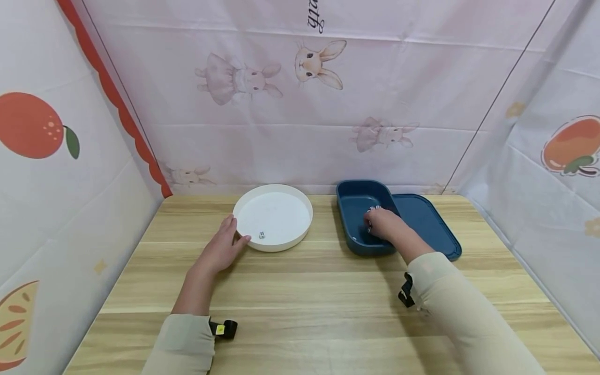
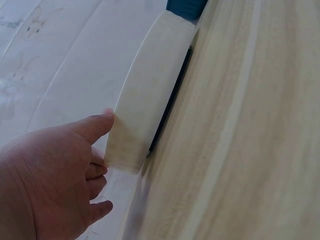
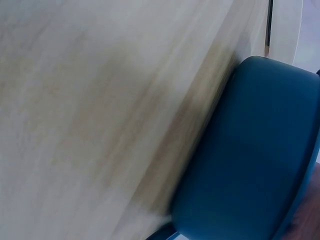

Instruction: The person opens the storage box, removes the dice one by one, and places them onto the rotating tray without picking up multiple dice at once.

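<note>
A round white tray (image 1: 276, 211) stands on the table with one small die (image 1: 262, 235) near its front rim. My left hand (image 1: 221, 247) touches the tray's left side, thumb and fingers spread along the outer wall (image 2: 145, 100). To the right is a deep blue box (image 1: 349, 221), and my right hand (image 1: 386, 225) reaches into it. Its curled fingers grip several small dice (image 1: 373, 209), partly hidden by the hand. Another small die (image 1: 354, 238) lies on the box floor near the front. The right wrist view mostly catches the blue box's outer wall (image 3: 250, 150).
A flat blue lid (image 1: 428, 224) lies right of the box, partly behind it and the right forearm. The wooden table (image 1: 300, 307) stretches toward me. Printed cloth walls (image 1: 281, 140) enclose its back and sides.
</note>
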Action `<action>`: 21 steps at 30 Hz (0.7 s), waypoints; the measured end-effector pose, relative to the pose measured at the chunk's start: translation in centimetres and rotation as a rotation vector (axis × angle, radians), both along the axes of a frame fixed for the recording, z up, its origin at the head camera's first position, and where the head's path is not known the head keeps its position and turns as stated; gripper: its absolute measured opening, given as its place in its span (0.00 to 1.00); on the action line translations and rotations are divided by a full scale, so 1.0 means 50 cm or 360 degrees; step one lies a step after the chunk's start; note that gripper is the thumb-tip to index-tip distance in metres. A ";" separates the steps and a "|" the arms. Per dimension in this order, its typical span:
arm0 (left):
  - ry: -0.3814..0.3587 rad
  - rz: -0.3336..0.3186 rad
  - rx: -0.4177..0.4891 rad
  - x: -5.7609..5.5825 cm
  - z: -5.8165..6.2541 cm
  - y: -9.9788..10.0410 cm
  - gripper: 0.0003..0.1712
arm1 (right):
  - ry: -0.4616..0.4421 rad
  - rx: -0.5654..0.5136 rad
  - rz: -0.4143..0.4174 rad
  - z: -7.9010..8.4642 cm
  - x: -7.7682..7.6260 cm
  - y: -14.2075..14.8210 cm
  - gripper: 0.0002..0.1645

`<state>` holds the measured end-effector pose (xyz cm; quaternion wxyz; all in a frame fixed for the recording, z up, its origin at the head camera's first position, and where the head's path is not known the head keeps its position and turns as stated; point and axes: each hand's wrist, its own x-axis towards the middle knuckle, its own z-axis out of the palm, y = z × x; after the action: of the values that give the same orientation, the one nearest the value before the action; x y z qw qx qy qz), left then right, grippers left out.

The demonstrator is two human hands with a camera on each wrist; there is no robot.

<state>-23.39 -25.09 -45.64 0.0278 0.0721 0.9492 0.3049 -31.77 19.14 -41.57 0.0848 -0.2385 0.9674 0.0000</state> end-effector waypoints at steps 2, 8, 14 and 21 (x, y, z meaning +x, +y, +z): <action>-0.0004 0.0002 0.0000 0.000 -0.002 0.000 0.48 | -0.0008 0.0006 0.0005 -0.004 -0.002 -0.002 0.03; -0.0019 0.0014 0.0008 0.000 -0.007 0.001 0.48 | -0.0040 0.0101 -0.0017 -0.012 -0.005 -0.015 0.08; -0.0004 0.0011 -0.0003 -0.001 -0.011 0.003 0.48 | -0.0013 0.0218 -0.0051 -0.022 -0.005 -0.022 0.10; -0.0003 0.0021 0.0005 -0.007 0.001 0.003 0.49 | 0.0030 0.0038 -0.0020 -0.008 -0.011 -0.010 0.08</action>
<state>-23.72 -24.95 -45.60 0.0265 0.0657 0.9492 0.3066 -32.34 18.63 -41.99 0.0787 -0.2313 0.9696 0.0134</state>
